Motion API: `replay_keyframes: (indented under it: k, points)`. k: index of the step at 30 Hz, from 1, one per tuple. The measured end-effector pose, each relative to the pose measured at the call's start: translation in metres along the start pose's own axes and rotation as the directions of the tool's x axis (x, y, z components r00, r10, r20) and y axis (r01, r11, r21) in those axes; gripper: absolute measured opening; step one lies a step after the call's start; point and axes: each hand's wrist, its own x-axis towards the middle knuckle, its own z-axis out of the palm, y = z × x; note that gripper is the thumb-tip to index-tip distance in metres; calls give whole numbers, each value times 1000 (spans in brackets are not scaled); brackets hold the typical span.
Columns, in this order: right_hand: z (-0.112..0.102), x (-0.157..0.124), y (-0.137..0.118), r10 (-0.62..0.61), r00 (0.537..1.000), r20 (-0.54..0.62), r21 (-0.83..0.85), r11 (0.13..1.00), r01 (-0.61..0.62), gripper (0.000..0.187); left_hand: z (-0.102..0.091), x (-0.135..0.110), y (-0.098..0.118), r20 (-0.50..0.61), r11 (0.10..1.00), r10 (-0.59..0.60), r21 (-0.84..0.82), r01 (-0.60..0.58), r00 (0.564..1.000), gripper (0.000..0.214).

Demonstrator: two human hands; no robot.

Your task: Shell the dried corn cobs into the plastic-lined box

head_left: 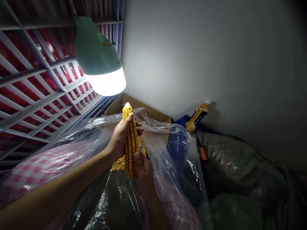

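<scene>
An ear of corn (131, 147) with yellow kernels stands nearly upright in the middle of the view, its pale tip at the top. My left hand (122, 131) is closed around its upper half, the thumb lying along the front. Lower down, my right hand (144, 167) grips the ear near its bottom end, with the thumb against the kernels; some of its fingers are hidden. Behind and below the ear, loose corn kernels (118, 164) lie in a clear plastic sheet or bag (163, 159) spread across my lap.
A lit lamp (98, 54) hangs at upper left before stacked slatted crates (48, 68). Beyond the plastic stand a cardboard box (155, 115) and a blue crate (175, 147). A yellow-labelled bottle (198, 116) leans by the wall. Filled sacks (237, 163) lie at right.
</scene>
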Motion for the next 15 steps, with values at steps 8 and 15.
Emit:
replay_keyframes:
  k: [8,15]
  points:
    - [9,-3,14,25,994,-103,95,995,-16,41,0,1,-1,4,999,8,46,-8,1000,36]
    - [6,2,12,24,995,-96,-22,999,-26,47,1,3,3,-27,998,34,44,-33,999,32]
